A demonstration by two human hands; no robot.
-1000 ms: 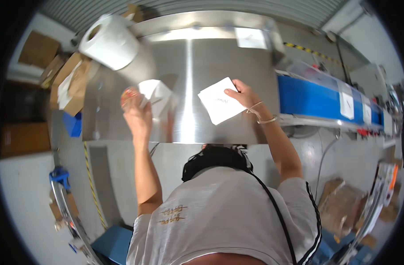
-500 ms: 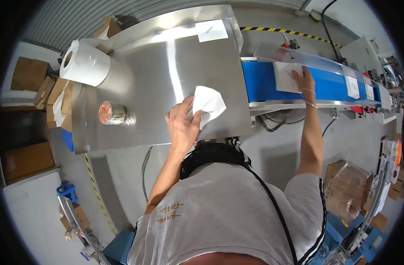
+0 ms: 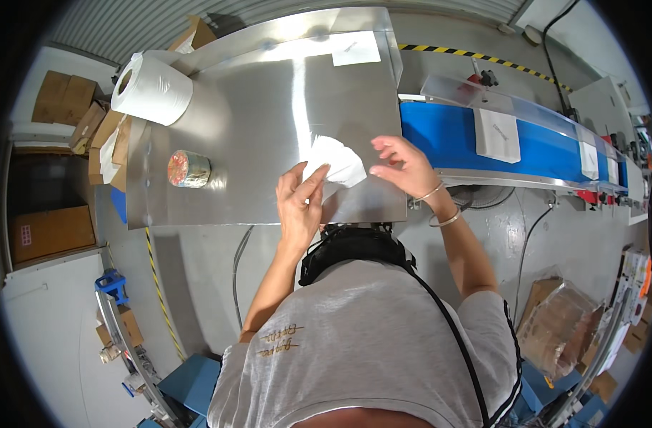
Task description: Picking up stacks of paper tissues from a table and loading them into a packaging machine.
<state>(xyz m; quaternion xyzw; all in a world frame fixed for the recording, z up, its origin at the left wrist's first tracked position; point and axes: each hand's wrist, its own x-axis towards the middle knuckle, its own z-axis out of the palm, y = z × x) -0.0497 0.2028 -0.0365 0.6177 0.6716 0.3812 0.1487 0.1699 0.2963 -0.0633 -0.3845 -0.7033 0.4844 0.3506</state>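
Head view, left hand (image 3: 299, 203): fingers pinched on the edge of a crumpled white sheet (image 3: 334, 161).
Right hand (image 3: 404, 166): open, fingers spread just right of the sheet, holding nothing.
Sheet: lies on the steel table (image 3: 269, 107) near its front edge.
Left of it: small round tin (image 3: 188, 169), big paper roll (image 3: 152, 89).
Right: blue conveyor belt (image 3: 447, 139) carrying flat white packets (image 3: 497, 134).

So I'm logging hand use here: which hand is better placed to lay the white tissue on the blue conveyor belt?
Probably the right hand: it hovers open beside the white tissue, nearest the blue conveyor belt. The left hand pinches the tissue's near edge, farther away.
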